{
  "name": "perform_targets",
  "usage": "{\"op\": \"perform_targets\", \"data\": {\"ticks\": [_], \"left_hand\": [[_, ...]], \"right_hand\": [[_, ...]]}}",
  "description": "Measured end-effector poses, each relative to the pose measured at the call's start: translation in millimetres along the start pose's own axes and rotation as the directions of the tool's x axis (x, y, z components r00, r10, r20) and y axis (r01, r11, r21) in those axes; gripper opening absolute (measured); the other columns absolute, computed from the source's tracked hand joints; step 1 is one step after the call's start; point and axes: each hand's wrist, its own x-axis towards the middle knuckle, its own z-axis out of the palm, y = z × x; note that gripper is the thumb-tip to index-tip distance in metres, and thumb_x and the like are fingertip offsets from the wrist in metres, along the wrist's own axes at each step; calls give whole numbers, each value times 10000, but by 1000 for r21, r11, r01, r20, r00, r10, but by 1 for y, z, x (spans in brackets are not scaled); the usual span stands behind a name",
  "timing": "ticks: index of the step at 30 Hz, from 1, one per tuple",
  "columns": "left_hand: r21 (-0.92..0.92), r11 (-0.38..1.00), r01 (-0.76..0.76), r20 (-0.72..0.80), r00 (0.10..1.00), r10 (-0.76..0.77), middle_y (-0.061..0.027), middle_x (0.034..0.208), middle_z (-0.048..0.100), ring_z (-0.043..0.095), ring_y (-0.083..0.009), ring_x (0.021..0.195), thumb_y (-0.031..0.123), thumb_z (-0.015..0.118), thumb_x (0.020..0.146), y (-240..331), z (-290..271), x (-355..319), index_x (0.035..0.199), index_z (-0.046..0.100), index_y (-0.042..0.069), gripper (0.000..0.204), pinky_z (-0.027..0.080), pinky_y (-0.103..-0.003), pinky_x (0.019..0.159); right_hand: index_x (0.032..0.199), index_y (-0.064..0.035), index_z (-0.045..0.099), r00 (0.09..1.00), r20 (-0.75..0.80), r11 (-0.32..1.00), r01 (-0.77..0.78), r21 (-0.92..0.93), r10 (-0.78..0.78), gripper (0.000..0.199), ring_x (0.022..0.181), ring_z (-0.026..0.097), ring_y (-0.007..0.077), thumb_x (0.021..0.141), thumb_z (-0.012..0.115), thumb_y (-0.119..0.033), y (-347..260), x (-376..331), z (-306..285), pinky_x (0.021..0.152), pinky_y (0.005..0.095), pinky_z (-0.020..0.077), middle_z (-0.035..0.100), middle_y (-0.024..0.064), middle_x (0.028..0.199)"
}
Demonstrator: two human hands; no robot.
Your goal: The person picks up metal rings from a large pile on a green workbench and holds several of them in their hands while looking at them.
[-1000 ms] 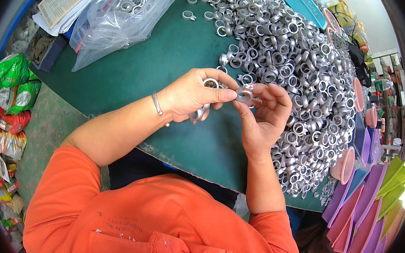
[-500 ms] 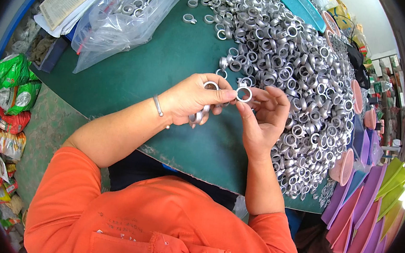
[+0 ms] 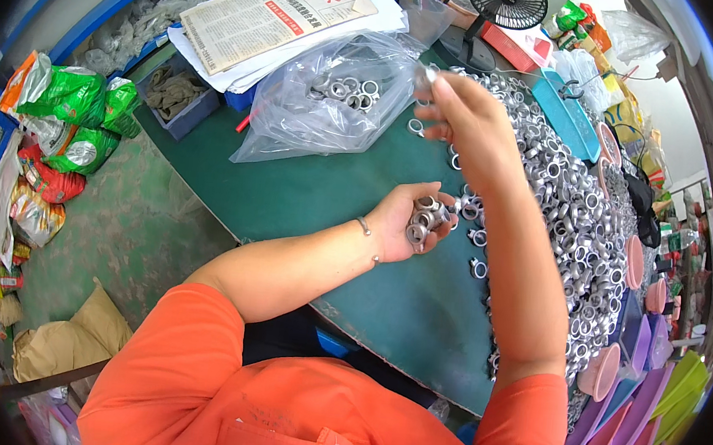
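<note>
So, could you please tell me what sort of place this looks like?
Probably a small workshop for hand sorting or assembly: a green worktable carries a heap of metal rings, a clear plastic bag holds more, and the left hand cups several.

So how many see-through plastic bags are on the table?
1. The clear plastic bag lies at the far side of the green table, with a few metal rings inside, by the right hand. Others may be hidden under the newspapers.

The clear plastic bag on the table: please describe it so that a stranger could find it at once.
On the green table, look at the far side, just below the folded newspaper. The clear plastic bag lies there crumpled, beside the right hand. Unlike the loose ring pile, it holds only a few metal rings.
</note>
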Motion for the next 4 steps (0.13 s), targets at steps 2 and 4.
{"op": "perform_targets", "data": {"ticks": [2,4], "left_hand": [[-19,1000,-9,55,998,10,-115,914,591,598,-207,699,327,514,887,0,-12,3,991,538,80,269,455,-252,436],[-64,995,-72,73,994,76,-131,965,583,604,-230,707,338,515,886,6,-21,12,1037,523,99,283,469,-267,445]], "right_hand": [[1121,47,557,1000,-3,979,-6,-204,6,350,829,626,213,901,511,-221,7,28,-9,695,318,503,626,137,1012],[1210,-37,531,998,37,733,-16,-680,56,354,895,585,170,937,477,-257,23,44,-28,724,272,489,607,120,1037]]}}
